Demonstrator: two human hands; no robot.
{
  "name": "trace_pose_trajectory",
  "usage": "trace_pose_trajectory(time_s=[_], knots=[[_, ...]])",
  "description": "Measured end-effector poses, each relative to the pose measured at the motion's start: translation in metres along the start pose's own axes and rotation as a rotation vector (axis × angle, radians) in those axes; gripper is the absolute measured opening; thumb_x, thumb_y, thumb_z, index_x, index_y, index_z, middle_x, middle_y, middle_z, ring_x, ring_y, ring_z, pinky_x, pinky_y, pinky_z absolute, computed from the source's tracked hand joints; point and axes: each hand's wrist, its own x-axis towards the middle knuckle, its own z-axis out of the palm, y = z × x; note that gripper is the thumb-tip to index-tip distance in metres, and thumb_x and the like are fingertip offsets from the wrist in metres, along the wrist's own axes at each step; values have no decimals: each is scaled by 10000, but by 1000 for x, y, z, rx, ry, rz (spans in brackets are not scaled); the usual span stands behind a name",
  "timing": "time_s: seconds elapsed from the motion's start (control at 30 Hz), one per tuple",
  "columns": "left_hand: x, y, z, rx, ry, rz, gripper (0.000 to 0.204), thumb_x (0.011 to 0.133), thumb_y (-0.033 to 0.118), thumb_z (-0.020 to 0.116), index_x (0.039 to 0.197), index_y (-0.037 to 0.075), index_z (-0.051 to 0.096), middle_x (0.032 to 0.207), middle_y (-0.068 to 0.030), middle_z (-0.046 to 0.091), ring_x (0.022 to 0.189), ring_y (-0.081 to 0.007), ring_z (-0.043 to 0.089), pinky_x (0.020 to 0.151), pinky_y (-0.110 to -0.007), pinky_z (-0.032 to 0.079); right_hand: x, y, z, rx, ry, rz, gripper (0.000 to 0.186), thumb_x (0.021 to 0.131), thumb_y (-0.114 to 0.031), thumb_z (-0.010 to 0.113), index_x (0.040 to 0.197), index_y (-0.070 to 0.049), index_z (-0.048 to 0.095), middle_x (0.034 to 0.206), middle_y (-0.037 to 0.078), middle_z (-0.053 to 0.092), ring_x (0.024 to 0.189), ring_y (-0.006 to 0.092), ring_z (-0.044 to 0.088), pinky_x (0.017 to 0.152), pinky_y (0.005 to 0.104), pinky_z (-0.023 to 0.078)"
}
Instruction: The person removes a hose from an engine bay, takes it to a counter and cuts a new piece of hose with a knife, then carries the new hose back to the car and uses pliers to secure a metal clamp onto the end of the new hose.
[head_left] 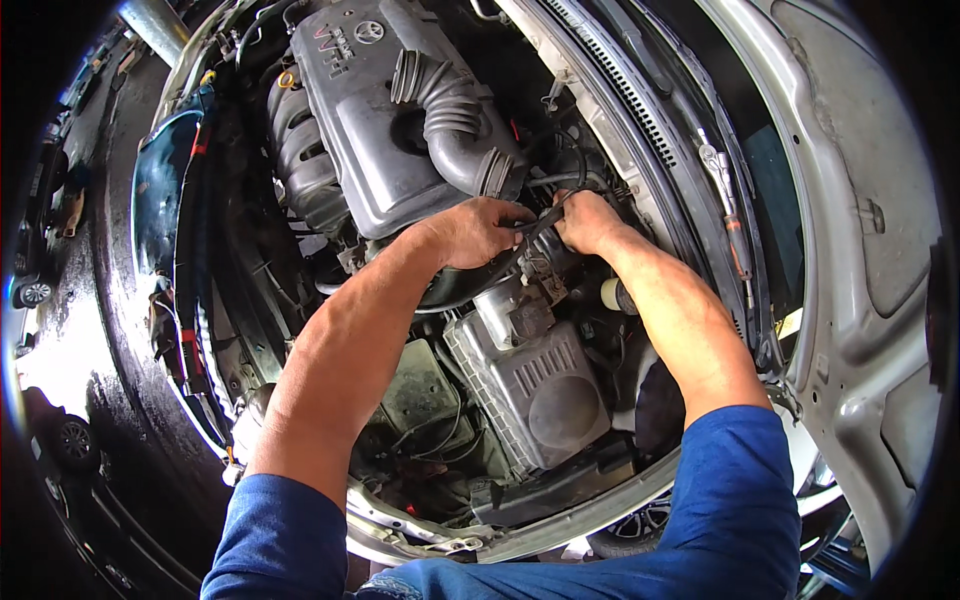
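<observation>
My left hand (475, 232) is closed, its fingertips pinching a black cable or thin hose (540, 226) in the engine bay. My right hand (588, 220) is closed too, holding the upper end of the same black line a short way to the right; its fingertips are partly hidden. Just beyond both hands, a ribbed grey intake hose (455, 120) lies on the grey plastic engine cover (385, 175), with an open end facing up. Nearer to me sits the air filter box (545, 400), its round outlet (510, 308) just below the hands.
A ratchet with a long extension (722, 180) lies along the windscreen cowl (625, 90) at the right. The raised bonnet (860, 200) stands at the far right. Between my forearms is a dusty box-shaped part (425, 385) with wires. Wet ground (100, 330) shows at the left.
</observation>
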Motion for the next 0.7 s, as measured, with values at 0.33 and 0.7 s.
trace_pose_trajectory(time_s=[0.33,0.7], knots=[[2,-2,1,4,22,40,425,894,209,567,1296,74,556,1128,-163,661,1065,-248,611,935,-349,455,0,6,2,23,23,-26,294,796,-160,580,1040,2,609,911,251,652,891,411,631,788,471,520],[-3,12,-8,-49,23,15,449,870,213,572,1292,64,559,1085,-171,672,1025,-264,631,902,-354,476,-6,5,-8,127,125,-37,321,831,-221,600,1034,27,582,886,266,646,903,424,623,791,479,509]])
